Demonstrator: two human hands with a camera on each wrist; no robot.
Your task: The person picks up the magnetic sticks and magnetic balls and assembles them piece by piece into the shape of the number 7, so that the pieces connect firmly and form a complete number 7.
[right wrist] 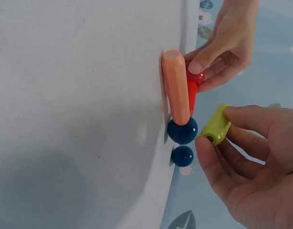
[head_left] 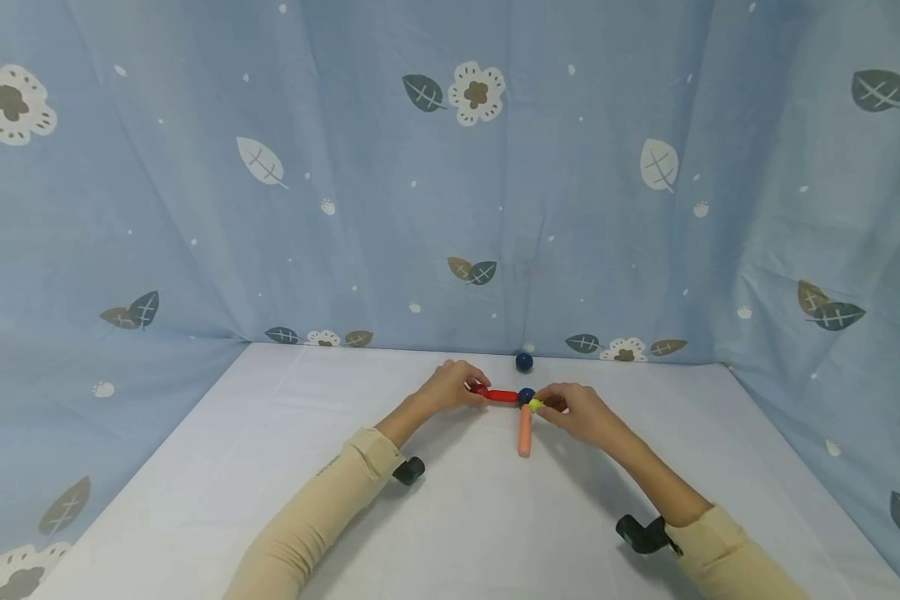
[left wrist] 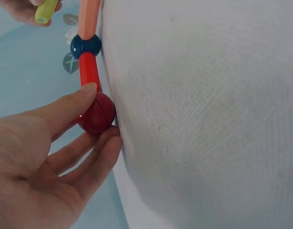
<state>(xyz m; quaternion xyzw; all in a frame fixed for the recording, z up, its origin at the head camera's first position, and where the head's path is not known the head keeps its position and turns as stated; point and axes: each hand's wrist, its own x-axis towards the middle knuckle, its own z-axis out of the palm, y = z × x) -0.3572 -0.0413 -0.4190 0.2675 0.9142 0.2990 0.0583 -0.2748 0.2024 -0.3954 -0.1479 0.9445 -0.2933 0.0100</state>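
My left hand point(left wrist: 56, 162) pinches a red ball point(left wrist: 99, 113) between thumb and fingers. A red rod point(head_left: 504, 396) joins that ball to a dark blue ball point(right wrist: 183, 130). From the same blue ball an orange rod point(right wrist: 176, 86) extends along the table toward me. Between thumb and fingers, my right hand point(right wrist: 261, 157) holds a short yellow-green rod point(right wrist: 216, 125) close to the joined blue ball. In the right wrist view a small gap shows between this rod and the ball.
A second dark blue ball point(head_left: 523, 362) lies loose on the white table point(head_left: 480, 533), behind the joined pieces and near the back edge. Blue curtain point(head_left: 375, 200) with leaves and flowers hangs behind the table. Dark wrist devices point(head_left: 642, 534) sit under both forearms.
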